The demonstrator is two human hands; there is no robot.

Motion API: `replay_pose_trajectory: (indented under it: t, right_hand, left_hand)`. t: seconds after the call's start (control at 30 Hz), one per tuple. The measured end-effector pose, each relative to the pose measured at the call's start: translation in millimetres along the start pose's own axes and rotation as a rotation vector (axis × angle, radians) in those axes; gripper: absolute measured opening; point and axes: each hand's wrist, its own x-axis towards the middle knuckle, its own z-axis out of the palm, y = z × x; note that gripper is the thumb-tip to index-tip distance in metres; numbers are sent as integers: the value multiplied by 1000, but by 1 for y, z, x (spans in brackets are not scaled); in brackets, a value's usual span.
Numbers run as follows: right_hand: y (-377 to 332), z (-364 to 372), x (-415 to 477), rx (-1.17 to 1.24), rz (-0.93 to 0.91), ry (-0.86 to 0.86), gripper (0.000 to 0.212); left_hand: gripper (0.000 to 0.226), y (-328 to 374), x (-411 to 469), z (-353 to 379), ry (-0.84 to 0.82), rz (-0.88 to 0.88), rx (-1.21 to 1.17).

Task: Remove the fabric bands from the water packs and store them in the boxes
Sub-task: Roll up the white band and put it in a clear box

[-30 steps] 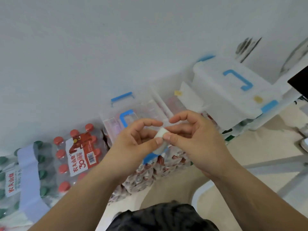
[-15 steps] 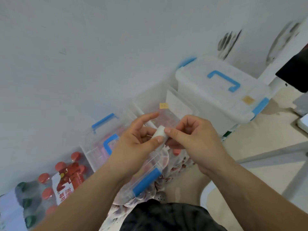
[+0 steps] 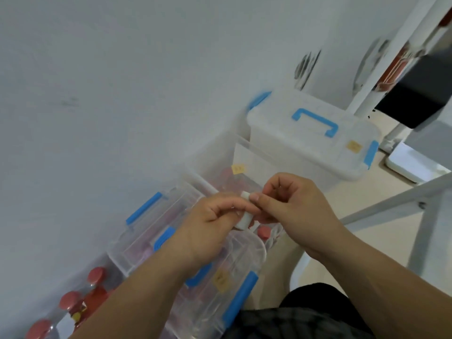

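A small rolled white fabric band (image 3: 244,212) is pinched between both my hands at mid-frame. My left hand (image 3: 210,223) grips its lower part with thumb and fingers; my right hand (image 3: 291,204) pinches its top end. Beneath my hands sits a clear storage box with blue latches (image 3: 156,243), its lid shut. A second clear box (image 3: 215,157) stands open behind it, with red bottle caps showing inside. A white lidded box with a blue handle (image 3: 315,143) stands further right. A water pack with red caps (image 3: 80,302) lies at the lower left.
A pale wall (image 3: 122,81) runs behind the boxes. White metal frame legs (image 3: 381,206) cross the beige floor at right, and a black object (image 3: 415,99) hangs at the upper right. My dark patterned clothing (image 3: 305,319) fills the bottom centre.
The view has swung right, so the water packs slid toward the lower-left corner. Both hands kept rolling the white band, now held lower over the clear box.
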Motion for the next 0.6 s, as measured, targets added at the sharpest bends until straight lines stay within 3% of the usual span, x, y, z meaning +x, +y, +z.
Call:
replay_pose_trajectory:
  t: [0.13, 0.27, 0.37, 0.6]
  right_hand:
    - [3, -3, 2, 28, 40, 0, 19]
    - [2, -12, 4, 85, 68, -11, 15]
    - [10, -22, 6, 92, 89, -21, 20]
    - [68, -42, 23, 127, 320, -90, 22]
  left_hand:
    - [31, 2, 8, 2, -9, 49, 149]
    - [34, 9, 15, 8, 48, 100, 198]
    - [36, 7, 22, 10, 137, 113, 363]
    - [25, 7, 37, 12, 191, 100, 720]
